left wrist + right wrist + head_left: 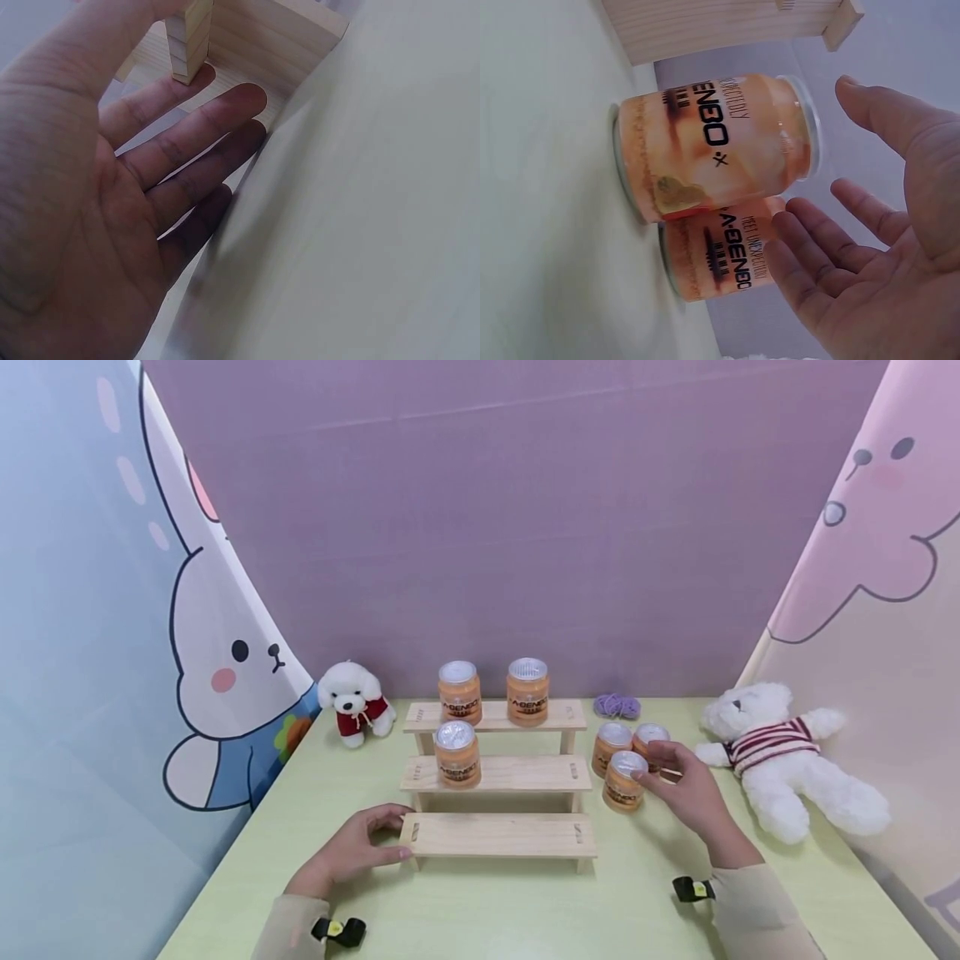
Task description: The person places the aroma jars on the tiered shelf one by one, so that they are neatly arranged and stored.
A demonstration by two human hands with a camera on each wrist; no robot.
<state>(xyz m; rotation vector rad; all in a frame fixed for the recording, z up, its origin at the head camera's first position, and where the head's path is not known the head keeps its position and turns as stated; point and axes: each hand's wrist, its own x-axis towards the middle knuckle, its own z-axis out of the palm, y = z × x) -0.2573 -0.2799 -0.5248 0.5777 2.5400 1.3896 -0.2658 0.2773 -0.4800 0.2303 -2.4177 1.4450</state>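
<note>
The front jar (623, 785) stands upright on the tabletop (480, 914), with a jar at 11 o'clock (608, 755) and another at 1 o'clock (652, 735). Your right hand (693, 797) is beside it at 3 o'clock, fingers spread; I can't tell if they touch. At 9 o'clock is the wooden stand (521, 775). Your left hand (358, 847) is spread against its bottom step (498, 837). Three jars sit higher: a middle-step jar (458, 762), a top-left jar (460, 697) and a top-right jar (528, 697). A white bear (787, 760) lies past your right hand, around 2 o'clock. You seem to be reaching for a jar; next, you'd probably need to squeeze it gently and not bump the others.
</note>
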